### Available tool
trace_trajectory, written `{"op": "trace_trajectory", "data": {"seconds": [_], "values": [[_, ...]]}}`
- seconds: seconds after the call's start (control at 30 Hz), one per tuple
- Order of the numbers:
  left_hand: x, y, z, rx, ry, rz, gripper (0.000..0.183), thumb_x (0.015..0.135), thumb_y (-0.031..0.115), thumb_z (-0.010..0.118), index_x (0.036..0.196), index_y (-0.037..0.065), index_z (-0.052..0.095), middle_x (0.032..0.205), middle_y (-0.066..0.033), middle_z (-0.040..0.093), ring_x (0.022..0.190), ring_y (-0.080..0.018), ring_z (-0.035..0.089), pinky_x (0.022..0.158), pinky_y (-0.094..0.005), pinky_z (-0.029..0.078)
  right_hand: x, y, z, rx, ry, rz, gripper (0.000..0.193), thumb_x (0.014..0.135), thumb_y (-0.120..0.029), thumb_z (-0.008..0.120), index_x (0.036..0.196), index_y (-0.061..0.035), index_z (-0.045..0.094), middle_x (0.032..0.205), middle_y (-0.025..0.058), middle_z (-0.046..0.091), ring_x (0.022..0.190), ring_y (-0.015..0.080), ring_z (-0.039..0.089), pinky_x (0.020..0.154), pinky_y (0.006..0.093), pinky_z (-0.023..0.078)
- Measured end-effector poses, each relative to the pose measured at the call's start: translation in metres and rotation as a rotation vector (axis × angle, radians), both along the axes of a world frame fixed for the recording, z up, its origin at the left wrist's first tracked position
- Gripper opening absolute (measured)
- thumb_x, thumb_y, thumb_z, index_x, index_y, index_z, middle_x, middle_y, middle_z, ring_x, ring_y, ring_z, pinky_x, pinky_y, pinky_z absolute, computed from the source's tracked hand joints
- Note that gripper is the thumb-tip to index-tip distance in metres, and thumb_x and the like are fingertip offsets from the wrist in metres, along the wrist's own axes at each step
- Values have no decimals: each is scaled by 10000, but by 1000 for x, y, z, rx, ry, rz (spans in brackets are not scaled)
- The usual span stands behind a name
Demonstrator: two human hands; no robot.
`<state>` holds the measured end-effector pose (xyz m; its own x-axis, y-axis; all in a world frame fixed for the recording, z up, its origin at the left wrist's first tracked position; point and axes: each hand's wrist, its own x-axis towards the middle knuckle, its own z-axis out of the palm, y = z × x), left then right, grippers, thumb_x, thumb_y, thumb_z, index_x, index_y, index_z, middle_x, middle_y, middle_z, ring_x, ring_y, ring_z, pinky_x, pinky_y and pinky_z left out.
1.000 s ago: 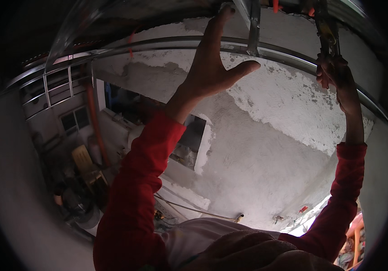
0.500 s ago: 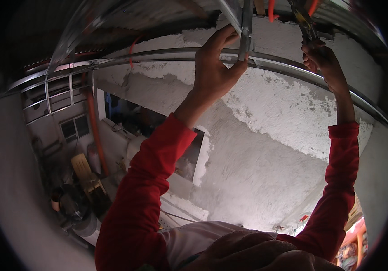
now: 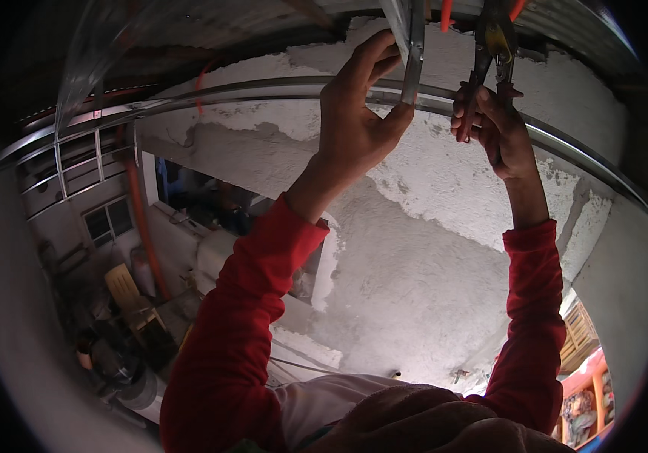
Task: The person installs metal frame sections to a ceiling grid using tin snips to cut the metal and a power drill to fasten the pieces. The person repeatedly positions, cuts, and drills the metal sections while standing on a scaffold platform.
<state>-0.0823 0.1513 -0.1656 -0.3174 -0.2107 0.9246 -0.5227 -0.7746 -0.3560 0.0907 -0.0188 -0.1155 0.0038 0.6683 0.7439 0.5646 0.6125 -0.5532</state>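
Overhead, my left hand (image 3: pixel 358 109) grips the lower end of a shiny metal channel (image 3: pixel 414 60), thumb on its near side and fingers bent behind. This channel meets a long horizontal metal rail (image 3: pixel 565 140) that runs along the wall. To the right, my right hand (image 3: pixel 501 132) is wrapped round the handles of a pliers-like hand tool (image 3: pixel 497 45) with a dark and yellowish head and reddish handle ends. Its handles are spread apart and its head points up. Whether it is snips or pliers I cannot tell. The tool is apart from the channel.
Behind the hands stands a rough, part-plastered wall (image 3: pixel 414 249) with an opening (image 3: pixel 210 192) at left. Metal framing (image 3: pixel 78 158) continues far left, beside an orange pipe (image 3: pixel 145 226). Below lie a pale chair (image 3: pixel 124 287) and clutter. Orange tubes (image 3: pixel 446 15) hang above.
My right hand has come left and a little lower with the tool, nearer the channel, and the tool's handles now show spread. My left hand keeps its hold on the channel.
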Motion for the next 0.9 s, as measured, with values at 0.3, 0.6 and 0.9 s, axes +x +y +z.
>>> {"op": "trace_trajectory", "data": {"seconds": [0.3, 0.6, 0.9], "values": [[-36, 26, 18, 46, 265, 23, 537, 921, 1, 734, 1398, 17, 486, 1271, -169, 679, 1220, -268, 663, 1032, -388, 535, -71, 97, -57, 333, 242, 478, 252, 1001, -208, 670, 1132, 3, 627, 990, 120, 695, 867, 187, 644, 802, 333, 509], [-63, 81, 72, 225, 60, 498, 839, 735, 209, 930, 1408, -3, 476, 1326, -190, 587, 1238, -314, 608, 1048, -383, 475, -39, 113, -132, 311, 421, 379, 285, 989, -235, 655, 1148, -11, 581, 962, 94, 649, 886, 188, 611, 791, 333, 483], [-75, 64, 70, 128, 164, 542, 843, 769, 169, 900, 1454, -7, 441, 1350, -191, 593, 1234, -308, 624, 1028, -426, 495, -6, 131, -221, 177, 385, 27, 257, 988, -156, 720, 1190, -51, 601, 1080, -5, 630, 1006, 86, 571, 913, 267, 461]]}}
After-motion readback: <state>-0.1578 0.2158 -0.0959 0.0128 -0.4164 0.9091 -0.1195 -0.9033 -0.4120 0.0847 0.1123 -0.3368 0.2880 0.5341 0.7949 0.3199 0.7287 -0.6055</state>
